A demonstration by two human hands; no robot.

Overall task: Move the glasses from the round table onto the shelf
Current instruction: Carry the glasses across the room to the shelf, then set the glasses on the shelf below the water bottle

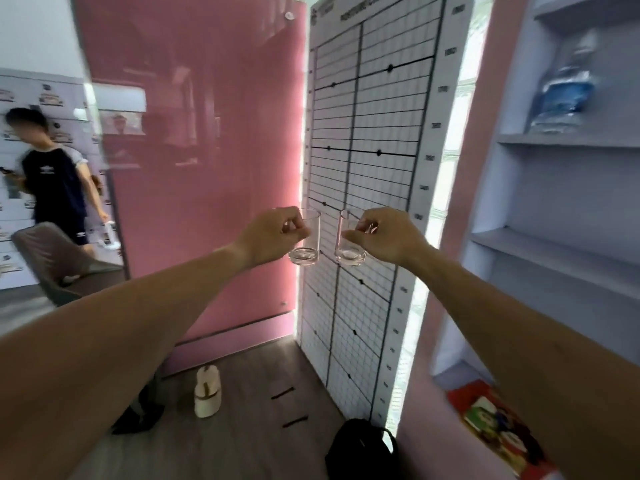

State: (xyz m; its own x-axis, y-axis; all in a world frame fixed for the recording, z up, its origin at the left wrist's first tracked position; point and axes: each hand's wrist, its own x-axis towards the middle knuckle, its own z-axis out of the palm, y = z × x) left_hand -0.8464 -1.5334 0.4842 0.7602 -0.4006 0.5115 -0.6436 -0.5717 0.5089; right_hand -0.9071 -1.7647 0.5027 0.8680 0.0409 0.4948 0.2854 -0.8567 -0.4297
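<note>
My left hand (pixel 273 235) holds a clear drinking glass (pixel 306 252) upright in the air, fingers pinched on its side. My right hand (pixel 384 235) holds a second clear glass (pixel 349 254) the same way. The two glasses hang side by side, a small gap between them, in front of a white gridded board. The pale shelf unit (pixel 561 251) stands to the right, its middle shelf bare in view. The round table is out of sight.
A plastic water bottle (pixel 564 88) stands on an upper shelf. Red packets (pixel 491 420) lie on the lowest shelf. A gridded board (pixel 363 188) leans ahead, a black backpack (pixel 360 448) at its foot. A person (pixel 52 174) and a chair (pixel 52 261) are at left.
</note>
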